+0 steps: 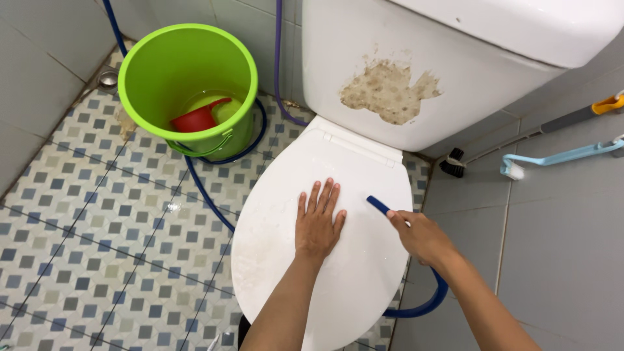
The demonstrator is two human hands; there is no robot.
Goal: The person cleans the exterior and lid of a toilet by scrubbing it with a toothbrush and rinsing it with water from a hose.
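Observation:
My left hand [318, 221] lies flat, fingers spread, on the closed white toilet lid [286, 195], near its middle. The lid looks wet and slightly soiled on its left side. My right hand [419, 235] is closed around the end of a dark blue hose [378, 205], whose tip points at the lid just right of my left hand. The hose loops down behind my right forearm to the floor. Behind the lid stands the white cistern [455, 52] with a large brown stain [388, 91] on its front.
A green bucket [140, 71] with water and a red scoop [198, 119] stands on the patterned tile floor [97, 221] at the back left, the hose circling it. A floor drain [107, 79] sits in the corner. Two brushes [559, 155] lean against the right wall.

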